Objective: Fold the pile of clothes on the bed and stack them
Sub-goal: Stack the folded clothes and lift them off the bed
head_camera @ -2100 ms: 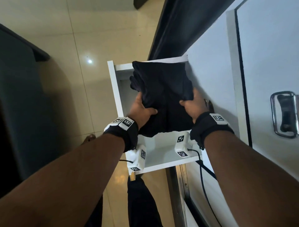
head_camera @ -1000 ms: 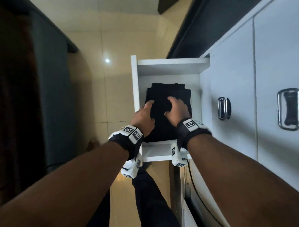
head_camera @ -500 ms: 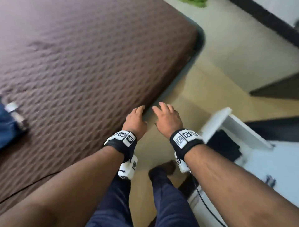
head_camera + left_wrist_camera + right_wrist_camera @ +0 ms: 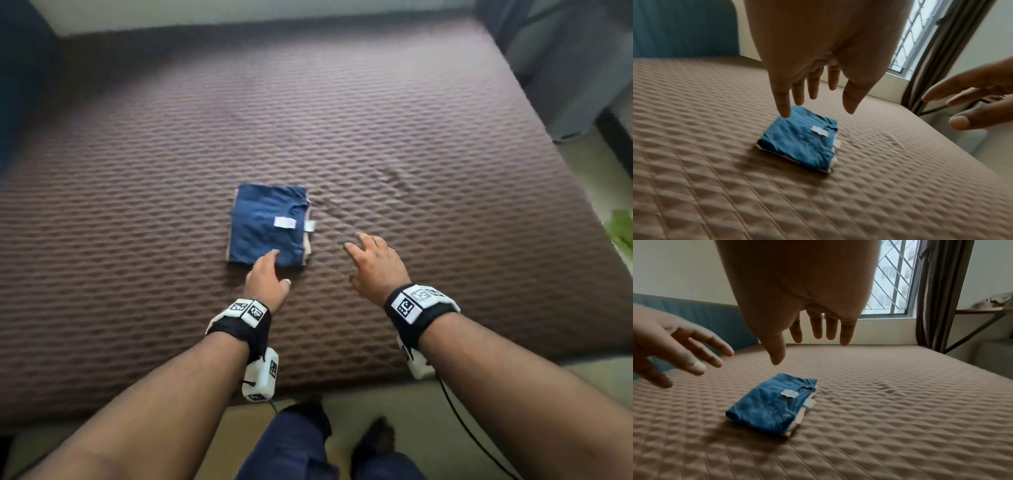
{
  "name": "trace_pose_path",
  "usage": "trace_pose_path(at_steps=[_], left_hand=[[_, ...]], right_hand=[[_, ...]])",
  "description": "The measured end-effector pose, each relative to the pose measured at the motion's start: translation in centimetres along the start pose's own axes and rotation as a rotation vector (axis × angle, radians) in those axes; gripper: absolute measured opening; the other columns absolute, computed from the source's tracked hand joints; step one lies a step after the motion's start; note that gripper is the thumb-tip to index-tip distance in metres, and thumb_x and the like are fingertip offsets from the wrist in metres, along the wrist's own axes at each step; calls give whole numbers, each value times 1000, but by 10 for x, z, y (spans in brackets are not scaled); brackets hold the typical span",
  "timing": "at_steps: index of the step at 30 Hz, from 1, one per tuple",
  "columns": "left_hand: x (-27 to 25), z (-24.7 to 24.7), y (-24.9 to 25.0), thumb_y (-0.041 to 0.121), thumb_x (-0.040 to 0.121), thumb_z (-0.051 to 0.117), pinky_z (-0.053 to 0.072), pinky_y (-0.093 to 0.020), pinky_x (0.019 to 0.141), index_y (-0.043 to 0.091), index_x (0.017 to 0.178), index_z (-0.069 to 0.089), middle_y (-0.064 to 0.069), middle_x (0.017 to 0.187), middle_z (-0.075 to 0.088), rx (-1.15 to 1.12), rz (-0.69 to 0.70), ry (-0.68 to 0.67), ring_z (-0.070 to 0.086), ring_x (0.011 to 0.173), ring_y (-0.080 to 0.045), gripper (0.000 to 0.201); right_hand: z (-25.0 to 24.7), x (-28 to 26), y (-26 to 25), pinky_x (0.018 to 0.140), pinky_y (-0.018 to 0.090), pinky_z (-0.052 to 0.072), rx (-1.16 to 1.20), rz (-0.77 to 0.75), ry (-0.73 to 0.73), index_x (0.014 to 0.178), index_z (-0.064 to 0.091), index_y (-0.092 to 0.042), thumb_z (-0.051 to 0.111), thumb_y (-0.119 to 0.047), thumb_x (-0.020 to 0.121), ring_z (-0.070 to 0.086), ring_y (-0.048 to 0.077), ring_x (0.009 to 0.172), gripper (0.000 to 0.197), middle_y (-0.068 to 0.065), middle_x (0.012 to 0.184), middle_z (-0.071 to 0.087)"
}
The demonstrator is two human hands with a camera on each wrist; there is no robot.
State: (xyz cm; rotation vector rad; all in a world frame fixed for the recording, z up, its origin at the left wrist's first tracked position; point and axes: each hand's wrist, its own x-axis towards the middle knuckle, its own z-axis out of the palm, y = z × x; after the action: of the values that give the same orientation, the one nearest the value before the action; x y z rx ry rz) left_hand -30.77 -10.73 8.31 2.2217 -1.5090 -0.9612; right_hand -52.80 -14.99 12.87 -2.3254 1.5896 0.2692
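A folded blue garment [image 4: 269,224] with a white label lies flat on a paler folded piece, mid-bed on the brown quilted mattress [image 4: 411,137]. My left hand [image 4: 267,277] hovers open over the stack's near edge, fingers spread and holding nothing. My right hand [image 4: 371,257] hangs open in the air to the right of the stack, apart from it. The left wrist view shows the blue garment [image 4: 799,141] below my left hand [image 4: 813,99]. In the right wrist view the blue garment [image 4: 770,404] lies below and ahead of my right hand [image 4: 809,344].
A blue headboard [image 4: 711,318] stands at the bed's left end. A barred window [image 4: 892,280] and dark curtain [image 4: 935,293] are beyond the far side. A wooden side table [image 4: 982,311] stands at the right. Something green [image 4: 621,229] lies on the floor right of the bed.
Both hands set the dark folded clothes in the white drawer and let go. I then turned to the bed, and both empty hands have moved out towards the blue stack.
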Motion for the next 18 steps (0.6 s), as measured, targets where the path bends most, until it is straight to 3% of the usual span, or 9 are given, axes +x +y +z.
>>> trace_pose_path(at_steps=[6,10,12,15,17,18], left_hand=[[76,-63,-52,8,81,74,40,-33,102,6,139,50,-19,136,56,-212,-219,61,54,124,-33,63],[134,-64,-86,-1,85,70,35,-19,82,-1,132,53,-11,116,58,-306,-347,55,56,116,-29,50],[164,-57,-105,2,86,71,36,-22,84,0,131,55,-15,120,60,-331,-378,61,57,112,-28,48],[211,-42,-132,6,86,73,37,-22,88,0,130,56,-8,111,57,-391,-394,66,52,100,-18,48],[237,-26,-151,14,82,78,42,-26,97,0,129,56,-4,113,61,-486,-404,46,56,100,-18,54],[246,-20,-158,18,81,79,45,-33,103,2,130,56,-6,117,65,-544,-413,24,60,104,-19,57]], right_hand=[[-13,108,-47,109,38,36,278,124,-90,139,49,-16,66,-37,88,42,31,131,57,10,140,45],[19,181,-52,104,35,43,475,268,-160,134,55,-11,68,-38,87,53,28,124,56,13,135,56],[44,215,-51,100,33,44,561,337,-196,135,54,-8,68,-36,88,55,29,122,56,13,133,59],[86,259,-48,94,35,48,713,459,-235,128,57,-7,70,-40,86,61,31,114,55,12,121,66],[119,284,-44,91,41,52,884,558,-224,125,55,-5,79,-51,74,64,29,106,73,16,119,67],[133,292,-42,91,43,53,1005,616,-216,127,52,-4,84,-57,63,64,27,105,89,17,120,66]])
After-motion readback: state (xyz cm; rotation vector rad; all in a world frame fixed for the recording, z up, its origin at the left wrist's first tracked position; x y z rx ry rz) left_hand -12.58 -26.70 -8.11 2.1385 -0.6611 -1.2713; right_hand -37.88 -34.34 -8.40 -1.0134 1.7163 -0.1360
